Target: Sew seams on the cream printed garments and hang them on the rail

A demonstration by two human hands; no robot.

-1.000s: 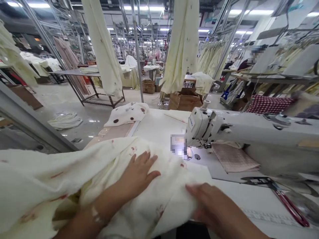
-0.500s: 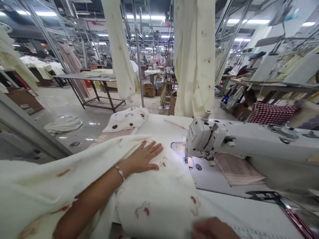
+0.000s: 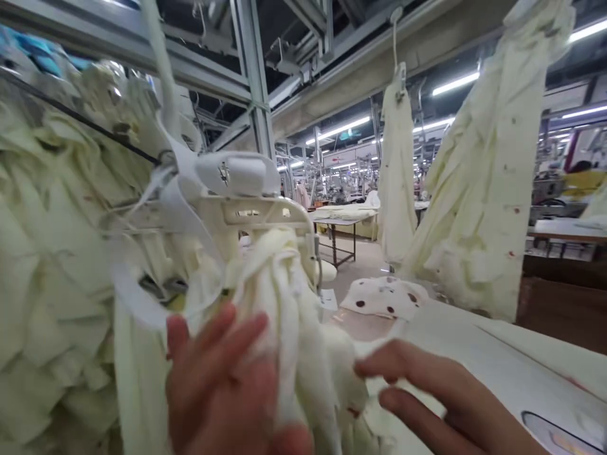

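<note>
The left hand (image 3: 220,379) curls its fingers around a bunched cream cloth with rust-red spots (image 3: 289,328) beside a white plastic clamp (image 3: 232,175), the right hand (image 3: 441,395) fingers spread open, so a slack hold could let the cloth slip or snag

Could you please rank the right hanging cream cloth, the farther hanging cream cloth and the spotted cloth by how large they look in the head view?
Largest to smallest:
1. The right hanging cream cloth
2. The farther hanging cream cloth
3. The spotted cloth

This is apparent size only; nearness to the camera makes their true sizes unsure.
</note>
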